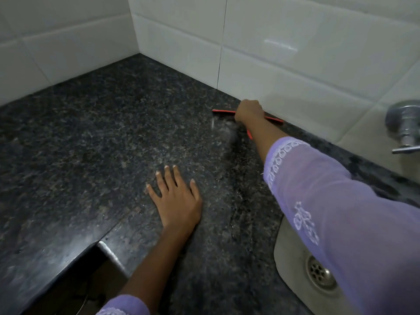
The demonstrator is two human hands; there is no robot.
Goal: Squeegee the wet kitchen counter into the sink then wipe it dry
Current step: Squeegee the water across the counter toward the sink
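The right hand [248, 110] is closed around a red squeegee [223, 111] at about 1 o'clock, its blade on the dark granite counter [102, 133] just beside the white tiled wall [295, 53]. The left hand [176, 196] lies open, palm down, fingers spread, near centre. The sink [293, 258] sits at 4 o'clock.

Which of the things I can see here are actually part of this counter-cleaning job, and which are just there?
Part of the job:
red squeegee held in the right hand
dark speckled granite counter
steel sink
left hand, flat on the counter

Just there:
chrome wall tap
white wall tiles
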